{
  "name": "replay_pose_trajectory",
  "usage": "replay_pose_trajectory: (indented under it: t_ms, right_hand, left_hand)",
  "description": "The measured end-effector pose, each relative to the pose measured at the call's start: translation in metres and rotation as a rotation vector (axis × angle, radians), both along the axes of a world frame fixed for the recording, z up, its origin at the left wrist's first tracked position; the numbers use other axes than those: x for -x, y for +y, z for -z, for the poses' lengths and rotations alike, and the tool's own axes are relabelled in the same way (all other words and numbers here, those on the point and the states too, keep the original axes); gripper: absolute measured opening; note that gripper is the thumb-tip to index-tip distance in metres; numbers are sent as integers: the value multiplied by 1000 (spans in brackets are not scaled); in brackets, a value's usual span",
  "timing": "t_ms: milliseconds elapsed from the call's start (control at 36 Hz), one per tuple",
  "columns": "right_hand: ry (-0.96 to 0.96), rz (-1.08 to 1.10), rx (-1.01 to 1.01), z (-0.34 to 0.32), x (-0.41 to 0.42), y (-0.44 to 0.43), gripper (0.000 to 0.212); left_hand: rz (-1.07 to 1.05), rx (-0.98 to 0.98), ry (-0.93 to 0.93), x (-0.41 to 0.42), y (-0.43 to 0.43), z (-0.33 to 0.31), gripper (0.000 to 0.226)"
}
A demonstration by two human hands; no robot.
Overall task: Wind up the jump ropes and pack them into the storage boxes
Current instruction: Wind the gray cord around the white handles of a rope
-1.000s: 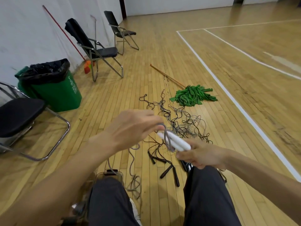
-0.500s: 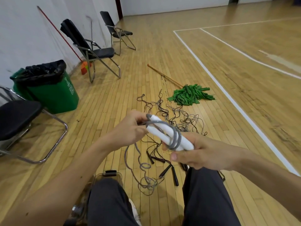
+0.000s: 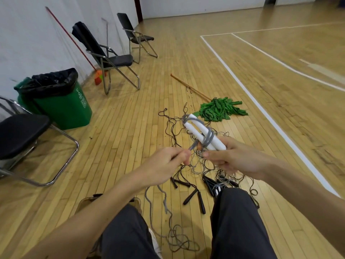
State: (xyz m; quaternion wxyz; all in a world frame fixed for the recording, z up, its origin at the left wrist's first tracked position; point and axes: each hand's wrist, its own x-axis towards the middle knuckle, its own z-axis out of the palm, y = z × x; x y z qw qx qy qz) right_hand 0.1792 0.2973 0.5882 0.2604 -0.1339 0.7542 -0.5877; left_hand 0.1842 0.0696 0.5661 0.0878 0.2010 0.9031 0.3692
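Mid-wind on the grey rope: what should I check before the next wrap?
1. Right hand grip on white handles: ok.
2. Left hand pinching grey rope: ok.
3. Turns lying round both handles: ok.
4. Rope fully wound: not ok, loose tail reaches the floor.
5. Tail free of black-handled ropes: cannot tell.
6. Storage box open: cannot tell, arm covers it.

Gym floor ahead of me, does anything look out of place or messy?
Yes. A mop with a green cloth head and wooden pole lies flat on the wooden floor. Nearer, thin black and grey jump ropes sprawl in a knotted tangle.
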Motion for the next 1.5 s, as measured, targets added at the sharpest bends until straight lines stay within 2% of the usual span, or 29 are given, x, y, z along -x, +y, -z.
replay_pose_trajectory:
  t_ms: [56, 139, 194, 333, 472, 611, 806, 1056, 1361, 1500]
  right_hand:
    - [-34, 27, -19, 7, 5, 0, 25]
    - [-55, 44, -93, 13, 11, -3, 5]
    - [-58, 64, -141, 21, 16, -5, 19]
    - [-27, 65, -201, 29, 22, -12, 7]
    - [-23, 60, -286, 37, 26, -19, 21]
    - [-81, -6, -314, 45, 21, -22, 8]
    - [-205, -110, -396, 44, 13, -28, 26]
    - [-289, -320, -453, 33, -8, -28, 33]
    - [-281, -492, -530, 26, -23, -36, 33]
    - [-275, -559, -464, 21, -31, -31, 30]
  left_hand:
    - [-3, 73, 27, -5, 3, 3, 36]
    - [20, 163, 49, -12, 7, 3, 38]
    - [32, 195, 46, -13, 8, 1, 41]
    - [47, 251, 40, -15, 8, -4, 45]
    - [67, 396, 87, -12, 9, -12, 40]
    - [136, 585, 145, -9, 8, -22, 35]
    - [258, 697, 272, -5, 5, -41, 30]
    - [322, 541, 274, 4, -7, -49, 25]
    - [331, 378, 119, 5, 1, -55, 29]
    - [286, 165, -53, 8, -3, -50, 34]
